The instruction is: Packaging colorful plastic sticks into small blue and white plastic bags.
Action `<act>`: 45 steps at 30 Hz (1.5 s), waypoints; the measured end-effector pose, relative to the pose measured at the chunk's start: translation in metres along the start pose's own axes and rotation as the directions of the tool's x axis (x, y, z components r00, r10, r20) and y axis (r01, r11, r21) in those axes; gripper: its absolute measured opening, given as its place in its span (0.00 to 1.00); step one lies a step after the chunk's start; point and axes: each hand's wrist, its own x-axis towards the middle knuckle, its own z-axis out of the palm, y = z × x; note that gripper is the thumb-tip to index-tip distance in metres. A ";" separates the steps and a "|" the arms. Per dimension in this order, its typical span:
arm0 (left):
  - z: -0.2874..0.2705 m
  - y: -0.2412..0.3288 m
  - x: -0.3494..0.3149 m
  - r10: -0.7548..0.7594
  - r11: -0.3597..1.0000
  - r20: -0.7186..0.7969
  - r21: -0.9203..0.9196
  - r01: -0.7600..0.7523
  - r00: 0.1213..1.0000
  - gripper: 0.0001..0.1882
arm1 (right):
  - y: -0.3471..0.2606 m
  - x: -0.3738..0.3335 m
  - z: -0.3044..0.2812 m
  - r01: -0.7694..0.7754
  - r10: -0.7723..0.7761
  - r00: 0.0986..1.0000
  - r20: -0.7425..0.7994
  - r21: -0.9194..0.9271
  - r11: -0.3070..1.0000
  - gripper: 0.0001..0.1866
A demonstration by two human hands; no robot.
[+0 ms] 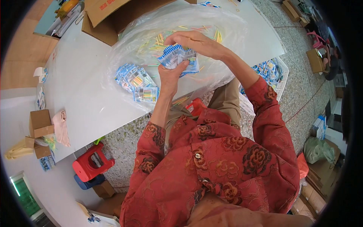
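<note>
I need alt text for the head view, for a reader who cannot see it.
A person's left hand holds a blue-and-white plastic packet, the right hand at its upper edge, over thin multicoloured sticks and clear plastic sheeting on a white table. Similar packets lie piled to the left, and a brown cardboard box is beyond.

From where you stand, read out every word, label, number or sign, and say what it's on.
Cardboard box: red characters on a flap, not copied here.
Held packaging: print too small to read.
Packet pile: likewise.
Packets in white basket: likewise.
</note>
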 end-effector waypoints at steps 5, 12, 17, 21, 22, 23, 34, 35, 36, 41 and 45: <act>-0.004 -0.002 0.001 -0.006 1.000 -0.027 -0.030 0.005 1.000 0.20 | -0.004 -0.005 -0.003 -0.021 0.025 0.999 -0.035 0.130 0.991 0.20; -0.016 0.002 0.006 0.037 0.999 -0.158 0.004 -0.037 0.987 0.17 | 0.032 -0.014 -0.005 -0.051 0.071 0.983 -0.166 0.125 0.991 0.11; -0.021 0.009 0.000 0.065 0.997 -0.169 -0.019 -0.069 0.983 0.17 | 0.032 -0.015 -0.004 0.001 -0.002 0.971 -0.241 -0.003 1.000 0.05; -0.036 0.010 -0.003 0.017 0.997 -0.286 -0.062 -0.036 0.958 0.17 | 0.032 -0.014 0.000 0.064 0.001 0.941 -0.337 0.182 0.981 0.04; -0.038 0.011 -0.004 0.016 0.998 -0.287 -0.061 -0.035 0.958 0.17 | 0.038 -0.014 0.001 0.015 0.037 0.940 -0.338 0.151 0.988 0.04; -0.041 0.011 -0.008 0.029 0.995 -0.300 -0.080 -0.055 0.954 0.17 | 0.042 -0.016 0.000 0.014 0.039 0.940 -0.338 0.153 0.988 0.04; -0.055 0.018 -0.031 -0.029 1.000 -0.217 0.001 0.030 0.976 0.18 | 0.060 -0.019 0.011 -0.094 0.165 0.921 -0.352 0.210 0.973 0.05; -0.048 0.019 -0.037 -0.058 0.997 -0.192 0.048 0.068 0.980 0.18 | 0.060 -0.020 0.015 -0.096 0.167 0.920 -0.355 0.209 0.973 0.05; -0.043 0.020 -0.041 -0.083 0.991 -0.166 0.094 0.099 0.983 0.17 | 0.060 -0.020 0.023 -0.088 0.154 0.943 -0.295 0.225 0.970 0.05; -0.044 -0.002 -0.049 -0.171 0.960 -0.131 0.202 0.196 0.976 0.17 | 0.072 -0.025 0.055 -0.048 0.107 0.984 -0.140 0.374 0.926 0.06; -0.049 -0.010 -0.054 -0.127 0.966 -0.178 0.201 0.162 0.976 0.12 | 0.086 -0.028 0.029 -0.113 0.147 0.977 -0.155 0.210 0.971 0.05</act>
